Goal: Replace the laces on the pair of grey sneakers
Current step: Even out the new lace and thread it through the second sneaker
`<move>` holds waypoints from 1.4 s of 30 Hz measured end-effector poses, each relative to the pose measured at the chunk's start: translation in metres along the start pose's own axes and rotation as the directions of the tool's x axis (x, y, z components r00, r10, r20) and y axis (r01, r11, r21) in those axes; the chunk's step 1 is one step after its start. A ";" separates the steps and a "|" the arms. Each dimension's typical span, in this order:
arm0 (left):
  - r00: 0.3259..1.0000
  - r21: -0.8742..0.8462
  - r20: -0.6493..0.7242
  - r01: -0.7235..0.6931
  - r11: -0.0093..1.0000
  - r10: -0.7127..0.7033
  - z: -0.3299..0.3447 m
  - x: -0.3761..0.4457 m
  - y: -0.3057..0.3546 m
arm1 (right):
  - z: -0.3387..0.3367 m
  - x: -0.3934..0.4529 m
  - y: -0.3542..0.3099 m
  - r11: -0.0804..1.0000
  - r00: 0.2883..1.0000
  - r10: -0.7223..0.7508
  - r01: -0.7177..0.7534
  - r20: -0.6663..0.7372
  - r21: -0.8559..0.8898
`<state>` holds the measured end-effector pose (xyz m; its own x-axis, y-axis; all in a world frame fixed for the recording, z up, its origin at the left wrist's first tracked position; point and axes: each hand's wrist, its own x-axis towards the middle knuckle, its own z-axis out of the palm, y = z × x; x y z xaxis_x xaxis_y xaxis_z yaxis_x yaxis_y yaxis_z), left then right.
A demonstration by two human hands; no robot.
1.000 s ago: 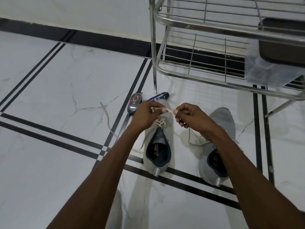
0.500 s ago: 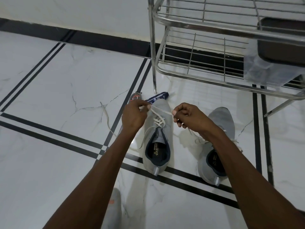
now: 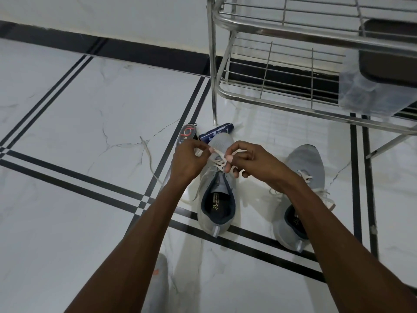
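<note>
Two sneakers (image 3: 215, 199) are set side by side on the floor (image 3: 90, 109). One lace (image 3: 220, 160) on the nearer-left one is pinched by both left hand (image 3: 188, 160) and right hand (image 3: 250, 161). Two packets (image 3: 186, 136) are seen just beyond its toe.

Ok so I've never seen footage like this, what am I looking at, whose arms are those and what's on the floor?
There is no machine here: a camera worn on a person's head looks down at their own bare arms. The left hand and right hand each pinch the pale lace over the near grey sneaker. The second sneaker stands to its right, laces loose. Both rest on a white marble floor with black stripes. Past the toe lie two small packets; I cannot read them. A steel rack stands beyond.
</note>
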<state>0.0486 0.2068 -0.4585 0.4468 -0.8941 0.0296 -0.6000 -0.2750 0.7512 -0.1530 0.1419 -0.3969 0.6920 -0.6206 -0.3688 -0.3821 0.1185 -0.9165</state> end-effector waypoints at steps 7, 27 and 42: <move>0.990 -0.107 -0.128 0.049 0.993 -0.063 0.000 -0.025 -0.001 | 0.011 0.011 0.002 0.986 0.999 -0.035 0.033 -0.007 -0.165; 0.966 -0.209 0.137 0.246 0.946 -0.221 0.000 -0.076 -0.009 | 0.052 0.032 0.022 0.730 0.990 -0.079 -0.020 -0.113 -0.684; 0.947 -0.420 0.165 0.319 0.850 -0.275 0.000 -0.075 -0.009 | 0.058 0.034 0.029 0.885 0.952 0.004 -0.145 -0.306 -0.442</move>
<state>0.0206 0.2764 -0.4669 0.4788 -0.8297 -0.2869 -0.0888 -0.3709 0.9244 -0.1052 0.1689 -0.4453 0.4703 -0.8274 -0.3070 -0.7094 -0.1475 -0.6891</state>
